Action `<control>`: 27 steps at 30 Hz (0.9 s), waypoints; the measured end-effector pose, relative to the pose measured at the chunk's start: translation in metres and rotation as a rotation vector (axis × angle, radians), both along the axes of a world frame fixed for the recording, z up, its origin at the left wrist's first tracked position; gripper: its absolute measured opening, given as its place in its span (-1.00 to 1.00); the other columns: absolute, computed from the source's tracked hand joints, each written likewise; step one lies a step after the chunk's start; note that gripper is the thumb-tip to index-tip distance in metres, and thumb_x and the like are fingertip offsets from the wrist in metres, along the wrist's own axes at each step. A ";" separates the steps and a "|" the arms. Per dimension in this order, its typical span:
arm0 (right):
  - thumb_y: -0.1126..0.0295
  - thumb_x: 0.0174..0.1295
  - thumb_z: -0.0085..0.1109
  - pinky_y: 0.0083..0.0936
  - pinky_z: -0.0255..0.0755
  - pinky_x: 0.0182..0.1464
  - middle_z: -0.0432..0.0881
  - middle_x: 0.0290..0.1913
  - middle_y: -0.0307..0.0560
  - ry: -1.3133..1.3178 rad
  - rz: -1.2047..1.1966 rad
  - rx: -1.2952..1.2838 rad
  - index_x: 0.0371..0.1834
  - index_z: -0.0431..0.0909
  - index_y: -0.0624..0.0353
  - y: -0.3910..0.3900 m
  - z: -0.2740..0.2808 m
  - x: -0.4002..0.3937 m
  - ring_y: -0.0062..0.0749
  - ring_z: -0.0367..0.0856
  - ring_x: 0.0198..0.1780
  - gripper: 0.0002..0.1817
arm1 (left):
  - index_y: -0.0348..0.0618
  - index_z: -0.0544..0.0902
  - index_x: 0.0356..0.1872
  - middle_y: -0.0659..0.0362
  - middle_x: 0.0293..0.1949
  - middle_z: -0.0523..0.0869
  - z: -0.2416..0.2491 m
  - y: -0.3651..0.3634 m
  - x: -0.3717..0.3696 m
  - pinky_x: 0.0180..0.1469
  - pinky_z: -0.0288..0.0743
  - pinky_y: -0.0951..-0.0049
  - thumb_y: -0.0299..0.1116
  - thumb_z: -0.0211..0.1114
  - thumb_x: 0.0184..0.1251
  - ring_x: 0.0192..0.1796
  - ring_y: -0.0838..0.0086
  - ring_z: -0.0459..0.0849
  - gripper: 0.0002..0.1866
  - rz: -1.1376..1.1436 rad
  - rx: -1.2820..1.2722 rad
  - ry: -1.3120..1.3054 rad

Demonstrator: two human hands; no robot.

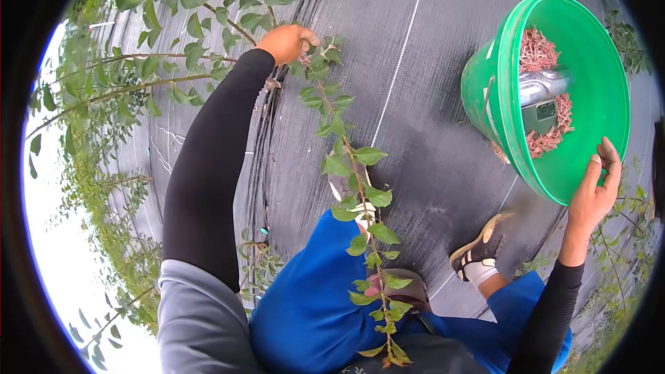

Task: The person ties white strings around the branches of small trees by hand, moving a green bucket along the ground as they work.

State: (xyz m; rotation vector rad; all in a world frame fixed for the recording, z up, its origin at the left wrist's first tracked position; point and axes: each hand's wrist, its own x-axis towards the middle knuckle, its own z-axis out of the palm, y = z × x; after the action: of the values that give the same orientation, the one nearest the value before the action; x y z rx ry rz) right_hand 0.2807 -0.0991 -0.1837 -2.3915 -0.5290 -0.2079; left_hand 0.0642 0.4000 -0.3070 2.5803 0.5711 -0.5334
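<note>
Leafy green shrub branches (138,83) arch in from the left. The person's left hand (287,43), at the end of a long black sleeve (208,166), has its grip pinched together on the top of a thin, leafy green stem (357,194) that trails down across the blue trousers (305,305). Beneath lies black woven ground cloth (429,97) with pale lines. Two brown-and-white shoes (478,249) stand on it. Further right, the right hand (596,190) clamps the lower rim of a round green plastic bucket (596,97), fingers curled over the edge. The bucket tilts towards the viewer, showing reddish-brown plant bits (539,52) and a dark phone (540,116) inside.
</note>
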 end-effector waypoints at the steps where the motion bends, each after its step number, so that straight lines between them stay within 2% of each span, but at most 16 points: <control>1: 0.48 0.24 -0.06 -0.47 0.34 0.05 0.55 -0.06 -0.03 0.007 -0.016 -0.004 0.06 0.46 0.27 0.000 0.000 0.000 -0.41 0.50 -0.03 -0.68 | -0.08 0.63 -0.11 0.07 -0.28 0.65 -0.006 0.004 -0.005 -0.13 0.50 0.42 -0.66 0.02 0.09 -0.22 0.29 0.64 -0.63 0.050 -0.080 -0.126; 2: 0.48 0.24 -0.06 -0.47 0.34 0.05 0.55 -0.06 -0.03 0.004 -0.008 0.000 0.06 0.46 0.27 0.000 0.000 0.000 -0.41 0.50 -0.03 -0.68 | -0.04 0.63 -0.13 0.08 -0.17 0.65 -0.006 0.001 -0.009 -0.09 0.46 0.31 -0.62 0.00 0.09 -0.18 0.22 0.63 -0.63 0.057 -0.111 -0.293; 3: 0.48 0.24 -0.07 -0.47 0.33 0.07 0.55 -0.05 -0.03 0.009 -0.016 -0.005 0.06 0.46 0.27 -0.001 -0.001 0.000 -0.40 0.50 -0.01 -0.68 | -0.04 0.63 -0.13 0.08 -0.17 0.65 0.002 -0.006 -0.011 -0.09 0.46 0.31 -0.62 0.00 0.09 -0.18 0.22 0.63 -0.63 0.061 -0.106 -0.297; 5: 0.48 0.24 -0.07 -0.47 0.33 0.08 0.55 -0.05 -0.02 0.010 -0.027 -0.006 0.06 0.46 0.27 -0.001 -0.001 0.002 -0.38 0.50 0.01 -0.68 | -0.06 0.63 -0.16 0.09 -0.13 0.63 0.017 -0.016 -0.013 -0.09 0.46 0.31 -0.63 0.02 0.08 -0.17 0.22 0.62 -0.66 0.257 0.168 -0.440; 7: 0.47 0.25 -0.08 -0.47 0.33 0.08 0.55 -0.05 -0.02 -0.008 -0.009 -0.044 0.06 0.46 0.27 -0.004 -0.001 0.003 -0.38 0.50 0.00 -0.68 | -0.03 0.63 -0.17 0.12 -0.16 0.62 0.015 -0.005 -0.023 -0.09 0.46 0.30 -0.62 0.03 0.08 -0.16 0.20 0.60 -0.66 0.269 0.182 -0.523; 9: 0.47 0.25 -0.09 -0.47 0.33 0.08 0.55 -0.05 -0.03 -0.009 -0.005 -0.044 0.05 0.46 0.27 -0.005 -0.002 0.002 -0.38 0.50 0.00 -0.68 | 0.03 0.63 -0.16 0.14 -0.18 0.61 0.014 0.003 -0.034 -0.10 0.46 0.28 -0.55 0.08 0.12 -0.13 0.21 0.59 -0.70 0.152 0.262 -0.337; 10: 0.47 0.25 -0.09 -0.47 0.32 0.08 0.55 -0.05 -0.03 -0.014 -0.003 -0.035 0.05 0.46 0.27 -0.004 -0.002 0.003 -0.38 0.50 0.00 -0.68 | 0.10 0.64 -0.15 0.17 -0.20 0.59 0.010 0.004 -0.038 -0.11 0.46 0.26 -0.43 0.13 0.18 -0.12 0.23 0.58 -0.76 -0.008 0.307 -0.379; 11: 0.47 0.25 -0.09 -0.47 0.32 0.08 0.55 -0.05 -0.03 -0.016 0.001 -0.035 0.05 0.46 0.27 -0.004 -0.002 0.003 -0.38 0.50 0.00 -0.68 | 0.10 0.64 -0.15 0.17 -0.20 0.59 0.011 0.002 -0.038 -0.11 0.46 0.26 -0.43 0.13 0.18 -0.12 0.23 0.58 -0.76 -0.003 0.308 -0.381; 13: 0.48 0.26 -0.10 -0.47 0.32 0.08 0.55 -0.05 -0.01 -0.020 -0.004 -0.048 0.04 0.46 0.29 -0.004 -0.002 0.003 -0.37 0.50 0.01 -0.69 | 0.14 0.63 -0.13 0.19 -0.24 0.56 0.010 -0.007 -0.034 -0.12 0.46 0.28 -0.29 0.15 0.22 -0.12 0.23 0.57 -0.79 -0.018 0.338 -0.218; 14: 0.48 0.26 -0.10 -0.47 0.32 0.08 0.55 -0.05 -0.01 -0.024 -0.004 -0.050 0.04 0.46 0.29 -0.004 -0.002 0.003 -0.37 0.50 0.01 -0.69 | 0.16 0.63 -0.13 0.18 -0.26 0.54 0.011 -0.010 -0.031 -0.08 0.43 0.21 -0.24 0.11 0.25 -0.13 0.22 0.57 -0.78 -0.003 0.299 -0.251; 17: 0.48 0.26 -0.12 -0.47 0.32 0.09 0.55 -0.05 0.00 -0.005 0.001 -0.013 0.04 0.45 0.31 -0.005 -0.002 0.003 -0.37 0.50 0.01 -0.69 | 0.17 0.63 -0.08 0.16 -0.31 0.53 0.011 -0.012 -0.020 -0.09 0.43 0.21 -0.28 0.08 0.25 -0.15 0.23 0.57 -0.74 -0.086 0.432 -0.182; 19: 0.49 0.26 -0.12 -0.47 0.32 0.08 0.55 -0.04 0.01 0.012 0.009 -0.017 0.03 0.45 0.32 -0.004 -0.001 0.002 -0.36 0.50 0.01 -0.69 | 0.19 0.63 -0.06 0.15 -0.28 0.55 0.006 -0.007 -0.016 -0.06 0.42 0.17 -0.27 0.06 0.20 -0.11 0.21 0.57 -0.70 -0.090 0.470 -0.106; 21: 0.49 0.26 -0.12 -0.47 0.32 0.08 0.55 -0.04 0.00 0.008 0.011 -0.030 0.04 0.45 0.32 -0.004 -0.001 0.002 -0.37 0.50 0.01 -0.69 | 0.19 0.62 -0.05 0.14 -0.16 0.57 0.011 -0.008 -0.008 0.00 0.41 0.18 -0.30 0.05 0.13 -0.04 0.20 0.57 -0.65 -0.069 0.470 0.074; 22: 0.49 0.26 -0.12 -0.47 0.32 0.08 0.55 -0.04 0.00 0.006 0.009 -0.040 0.04 0.45 0.32 -0.004 -0.001 0.003 -0.37 0.50 0.01 -0.69 | 0.19 0.62 -0.05 0.14 -0.16 0.57 0.014 -0.007 -0.004 0.00 0.41 0.18 -0.30 0.05 0.13 -0.04 0.20 0.57 -0.65 -0.067 0.470 0.071; 24: 0.50 0.26 -0.12 -0.47 0.33 0.08 0.55 -0.04 0.00 0.008 0.007 -0.033 0.04 0.45 0.32 -0.004 -0.001 0.003 -0.37 0.50 0.01 -0.69 | 0.19 0.62 -0.03 0.11 -0.09 0.60 0.023 -0.010 0.005 0.05 0.40 0.19 -0.30 0.04 0.11 0.01 0.19 0.57 -0.63 -0.046 0.394 0.243; 27: 0.50 0.26 -0.12 -0.48 0.33 0.08 0.55 -0.05 0.00 0.006 0.006 -0.032 0.04 0.45 0.32 -0.004 -0.001 0.003 -0.37 0.50 0.01 -0.69 | 0.14 0.62 -0.05 0.07 -0.12 0.64 0.016 -0.001 0.007 0.05 0.40 0.21 -0.28 0.06 0.14 0.01 0.16 0.57 -0.67 -0.026 0.264 0.290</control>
State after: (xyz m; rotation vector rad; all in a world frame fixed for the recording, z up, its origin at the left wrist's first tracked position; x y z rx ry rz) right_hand 0.2837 -0.1033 -0.1848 -2.4209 -0.5404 -0.1915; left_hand 0.0712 0.3994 -0.2906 2.7799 0.7488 -0.9056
